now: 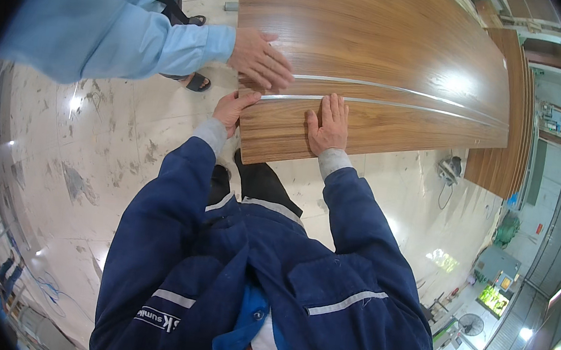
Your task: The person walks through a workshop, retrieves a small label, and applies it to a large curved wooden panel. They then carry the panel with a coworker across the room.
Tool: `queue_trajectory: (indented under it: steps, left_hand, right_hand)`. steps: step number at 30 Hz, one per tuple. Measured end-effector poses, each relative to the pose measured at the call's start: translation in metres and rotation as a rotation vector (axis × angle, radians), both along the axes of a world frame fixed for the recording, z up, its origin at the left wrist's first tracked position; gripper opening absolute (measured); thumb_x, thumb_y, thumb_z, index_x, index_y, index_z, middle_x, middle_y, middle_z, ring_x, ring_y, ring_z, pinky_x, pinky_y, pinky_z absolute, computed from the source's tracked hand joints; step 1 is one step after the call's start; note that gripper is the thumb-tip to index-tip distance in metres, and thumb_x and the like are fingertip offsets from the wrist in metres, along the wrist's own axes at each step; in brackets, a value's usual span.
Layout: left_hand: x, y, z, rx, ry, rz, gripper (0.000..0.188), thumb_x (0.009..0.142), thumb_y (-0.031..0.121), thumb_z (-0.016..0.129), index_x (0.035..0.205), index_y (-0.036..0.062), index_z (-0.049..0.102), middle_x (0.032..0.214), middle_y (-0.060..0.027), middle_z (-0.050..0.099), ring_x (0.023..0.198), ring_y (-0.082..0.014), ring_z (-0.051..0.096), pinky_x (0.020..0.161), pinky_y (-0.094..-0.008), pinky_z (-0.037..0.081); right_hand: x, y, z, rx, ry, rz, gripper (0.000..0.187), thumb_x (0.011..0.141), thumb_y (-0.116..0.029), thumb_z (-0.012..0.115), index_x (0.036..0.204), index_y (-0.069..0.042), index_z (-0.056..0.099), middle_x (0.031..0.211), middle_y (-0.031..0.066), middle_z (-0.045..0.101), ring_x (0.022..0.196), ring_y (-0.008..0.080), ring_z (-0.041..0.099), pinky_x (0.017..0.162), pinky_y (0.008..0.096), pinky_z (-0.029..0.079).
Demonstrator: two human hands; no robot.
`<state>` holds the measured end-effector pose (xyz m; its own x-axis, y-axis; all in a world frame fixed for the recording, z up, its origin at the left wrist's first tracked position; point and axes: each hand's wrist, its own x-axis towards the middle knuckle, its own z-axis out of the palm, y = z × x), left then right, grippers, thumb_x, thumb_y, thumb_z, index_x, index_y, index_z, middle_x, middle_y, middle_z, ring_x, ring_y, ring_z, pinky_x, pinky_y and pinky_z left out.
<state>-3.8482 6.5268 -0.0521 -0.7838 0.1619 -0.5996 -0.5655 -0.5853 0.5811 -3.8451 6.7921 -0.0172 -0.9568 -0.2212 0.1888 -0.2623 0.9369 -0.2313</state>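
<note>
Head view, upper centre: left hand (234,110) gripped the wood-grain panel (278,129) by its edge, apparently for steadiness; right hand (329,127) (flat, fingers extended) covered part of the silver strip (291,97).

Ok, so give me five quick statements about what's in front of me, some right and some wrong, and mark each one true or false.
1. Your right hand rests on the wood-grain panel. True.
2. Your left hand is at the panel's right end. False: it is at the left edge.
3. Two silvery strips run along the panel. True.
4. The other person's sleeve is dark red. False: it is light blue.
5. The other person's hand comes in from the right of the view. False: it comes in from the left.
</note>
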Motion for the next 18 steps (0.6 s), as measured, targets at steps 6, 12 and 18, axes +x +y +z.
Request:
queue_trajectory:
  steps: [6, 12, 18]
  left_hand:
    - [-0.006, 0.005, 0.002, -0.298, 0.061, -0.096, 0.063, 0.073, 0.025, 0.085, 0.121, -0.0039, 0.055, 0.113, -0.0126, 0.066, 0.101, -0.0196, 0.063, 0.091, -0.0321, 0.049]
    - [-0.008, 0.005, 0.006, -0.403, 0.085, -0.149, 0.068, 0.072, 0.029, 0.086, 0.122, -0.0042, 0.055, 0.115, -0.0137, 0.065, 0.101, -0.0205, 0.063, 0.091, -0.033, 0.049]
    - [-0.033, 0.003, 0.014, -0.322, 0.04, -0.013, 0.065, 0.078, 0.031, 0.083, 0.125, -0.0025, 0.055, 0.119, -0.0119, 0.064, 0.104, -0.0197, 0.062, 0.091, -0.0323, 0.048]
  right_hand:
    - [0.001, 0.002, -0.004, -0.035, 0.023, 0.003, 0.057, 0.092, -0.032, 0.059, 0.139, -0.001, 0.046, 0.147, 0.022, 0.041, 0.14, 0.0391, 0.033, 0.116, 0.0514, 0.024]
    - [0.0, 0.001, -0.001, -0.052, 0.0, -0.013, 0.058, 0.091, -0.032, 0.059, 0.137, 0.001, 0.048, 0.145, 0.023, 0.043, 0.138, 0.0405, 0.035, 0.115, 0.0525, 0.024]
    - [-0.002, 0.007, -0.001, -0.101, 0.018, 0.015, 0.058, 0.089, -0.033, 0.06, 0.134, 0.002, 0.05, 0.144, 0.0243, 0.044, 0.137, 0.0413, 0.036, 0.115, 0.0525, 0.024]
